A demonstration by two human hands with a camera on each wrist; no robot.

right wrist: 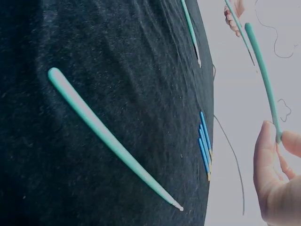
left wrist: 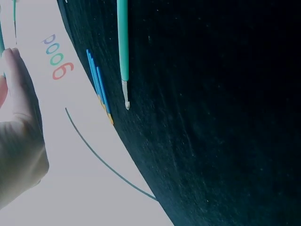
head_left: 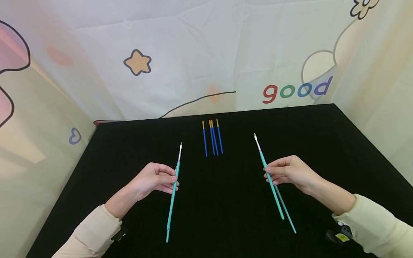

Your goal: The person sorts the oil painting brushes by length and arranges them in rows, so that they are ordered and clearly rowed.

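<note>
**First:** Your left hand [head_left: 158, 179] is gripping the left brush [head_left: 171, 206], a teal one, pinched by its handle between thumb and fingers. Its silver-collared tip points away from you.

**Second:** Your right hand [head_left: 292, 172] pinches a matching teal brush, the right brush [head_left: 275, 193], also by the handle. That tip points away too, leaning left. The wrist views show both held brushes raised above the black table [head_left: 226, 215].

**First:** Under each hand lies another teal brush. The left spare [left wrist: 123, 42] rests on the cloth, nearly lined up behind the left brush when seen from your head. The right spare [right wrist: 107, 136] slants out beneath the right brush, its handle end nearer you and to the right.

**Second:** Near the far edge, roughly midway between your hands, lie four thin blue brushes [head_left: 212, 141], side by side with their orange-yellow tips away from you. The middle two sit closest together; one stands slightly apart on each side.

**First:** Behind the table hangs a pale backdrop [head_left: 193, 53], printed with an orange star [head_left: 137, 62] at left and the word "good" [head_left: 297, 91] in coloured letters at right.

**Second:** Your cream sleeves [head_left: 380, 222] reach in from both lower corners.
</note>
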